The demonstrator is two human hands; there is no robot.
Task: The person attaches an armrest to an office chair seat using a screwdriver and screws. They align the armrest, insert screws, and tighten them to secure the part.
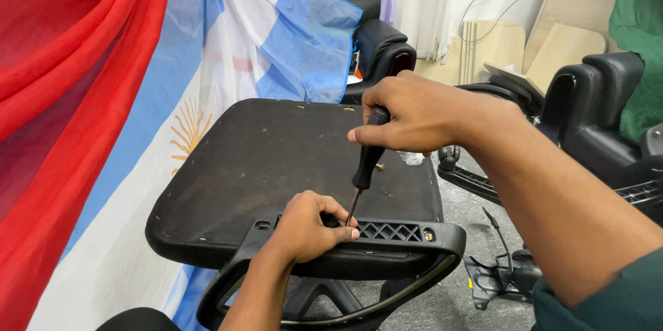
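Observation:
My right hand (414, 113) grips the black handle of a screwdriver (366, 165) held nearly upright, its tip down in the ribbed plate of a black armrest bracket (407, 234). My left hand (307, 227) rests on that bracket beside the tip, fingers curled over its edge. The bracket lies on the underside of an upturned black chair seat (276, 158). A brass screw (429, 235) sits at the bracket's right end, and a second small screw (380, 166) lies on the seat.
Red, blue and white cloths (103, 130) hang at the left and behind. A black chair back (376, 44) stands beyond the seat. More black chair parts (594, 110) and a metal mechanism (497, 279) lie on the grey floor at right.

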